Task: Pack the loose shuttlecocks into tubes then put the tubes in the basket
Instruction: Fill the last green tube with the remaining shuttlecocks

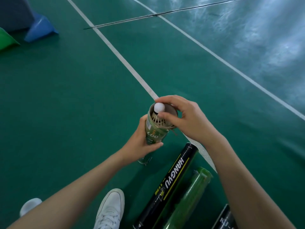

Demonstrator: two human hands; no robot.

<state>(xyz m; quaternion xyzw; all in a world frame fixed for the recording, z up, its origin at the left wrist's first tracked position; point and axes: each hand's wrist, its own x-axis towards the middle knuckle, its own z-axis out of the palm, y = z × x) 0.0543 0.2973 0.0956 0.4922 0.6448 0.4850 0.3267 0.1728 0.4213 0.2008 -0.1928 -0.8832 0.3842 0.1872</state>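
Nearest us, at the bottom of the frame, sits a white shoe (110, 210), and to its right three tubes lie on the green floor (66, 96): a black tube (168, 187), a green see-through tube (189, 200), and a second black tube (226, 219) cut off at the lower right corner.

Up at centre we're in the packing step. Our left hand (142, 142) wraps around the olive tube (156, 131), and our right hand (186, 116) pinches a shuttlecock (159, 113) at the tube's open mouth, cork up, feathers already inside the rim.

Next, we reckon, comes a straight, gentle push down, so the feathers don't crumple against the wall.

The count: four tubes, one shuttlecock, and no loose ones in sight. We can't pick out the basket, and the blue shape (41, 28) and green shape (6, 40) at upper left are too unclear to name.
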